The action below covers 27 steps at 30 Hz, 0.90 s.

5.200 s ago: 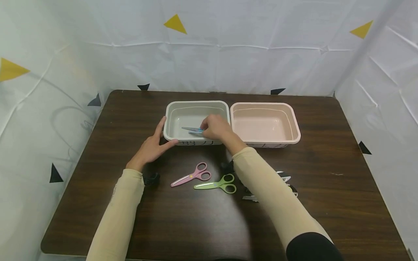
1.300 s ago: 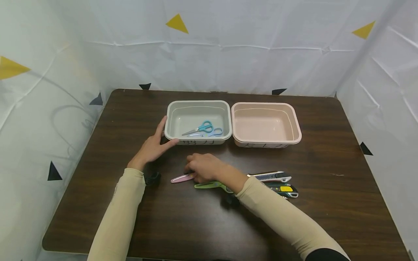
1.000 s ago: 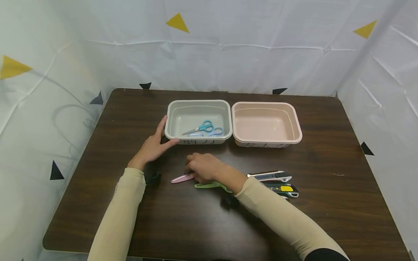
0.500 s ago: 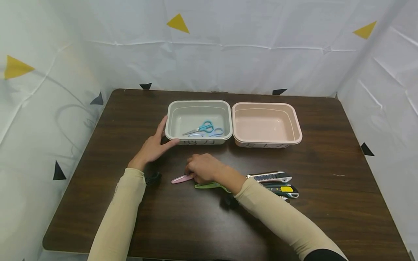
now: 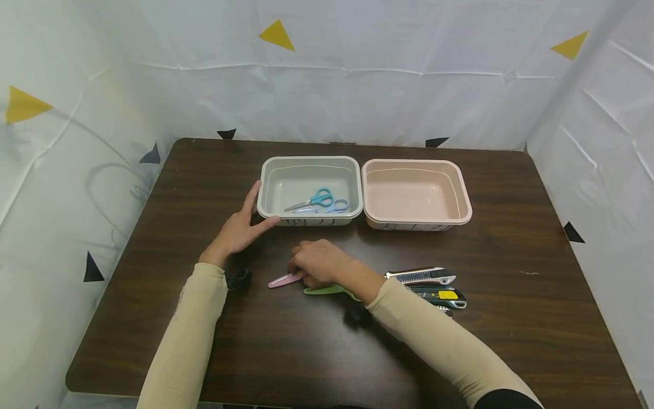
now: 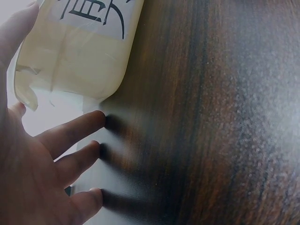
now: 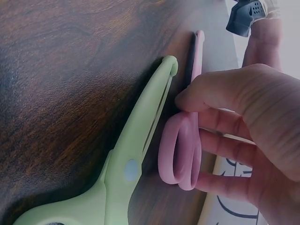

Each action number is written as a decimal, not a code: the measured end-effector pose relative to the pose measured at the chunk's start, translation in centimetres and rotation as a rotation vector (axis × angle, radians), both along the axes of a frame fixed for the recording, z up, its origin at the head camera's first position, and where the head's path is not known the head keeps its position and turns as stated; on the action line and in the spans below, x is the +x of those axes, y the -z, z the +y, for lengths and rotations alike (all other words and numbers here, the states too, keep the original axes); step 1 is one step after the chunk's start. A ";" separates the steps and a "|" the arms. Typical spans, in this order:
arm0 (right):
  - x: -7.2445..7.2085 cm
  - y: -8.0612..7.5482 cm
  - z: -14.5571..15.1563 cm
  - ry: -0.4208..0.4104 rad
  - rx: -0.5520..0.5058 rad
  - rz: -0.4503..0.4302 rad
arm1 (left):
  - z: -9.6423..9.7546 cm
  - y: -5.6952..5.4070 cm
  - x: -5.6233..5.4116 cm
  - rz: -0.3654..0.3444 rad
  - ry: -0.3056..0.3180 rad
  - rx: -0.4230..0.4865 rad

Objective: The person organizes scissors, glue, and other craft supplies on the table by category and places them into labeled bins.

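Note:
My right hand (image 5: 322, 262) pinches a pair of pink scissors (image 7: 182, 150) between thumb and fingers, their handle loops tipped up on edge. Just beside them, green scissors (image 7: 129, 154) lie on the table, partly under my right hand in the head view. My left hand (image 5: 236, 234) stays at the near left corner of a grey bin (image 5: 271, 218), thumb and index finger spread along its rim; the other fingers reach down to the tabletop in the left wrist view. Inside that bin lie light-blue scissors (image 5: 322, 198) and a second, paler blue pair (image 5: 337, 207).
A pink bin (image 5: 416, 223) stands right against the grey one; both carry writing on the front. Several utility knives, among them a white one (image 5: 423, 276) and a dark one with a yellow patch (image 5: 447, 295), lie beside my right forearm on the brown table (image 5: 286, 352).
Since the oldest frame, my right hand has let go of blue scissors in the grey bin and come down to grip the pink scissors. During the last second both hands have stayed nearly still.

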State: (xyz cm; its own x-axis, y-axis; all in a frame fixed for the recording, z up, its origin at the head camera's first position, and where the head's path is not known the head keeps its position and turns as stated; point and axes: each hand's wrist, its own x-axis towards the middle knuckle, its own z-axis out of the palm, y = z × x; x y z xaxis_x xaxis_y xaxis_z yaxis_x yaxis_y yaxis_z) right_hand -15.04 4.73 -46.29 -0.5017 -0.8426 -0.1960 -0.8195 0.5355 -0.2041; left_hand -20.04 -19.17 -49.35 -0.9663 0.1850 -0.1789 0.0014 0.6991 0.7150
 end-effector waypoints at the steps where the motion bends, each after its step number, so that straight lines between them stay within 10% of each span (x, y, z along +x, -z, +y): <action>1: 0.0 0.0 0.0 0.000 0.000 -0.005 | 0.0 0.0 0.0 -0.001 0.002 0.000; 27: -0.7 -4.7 0.8 0.009 -0.143 0.063 | 0.0 0.0 0.1 0.000 -0.003 0.015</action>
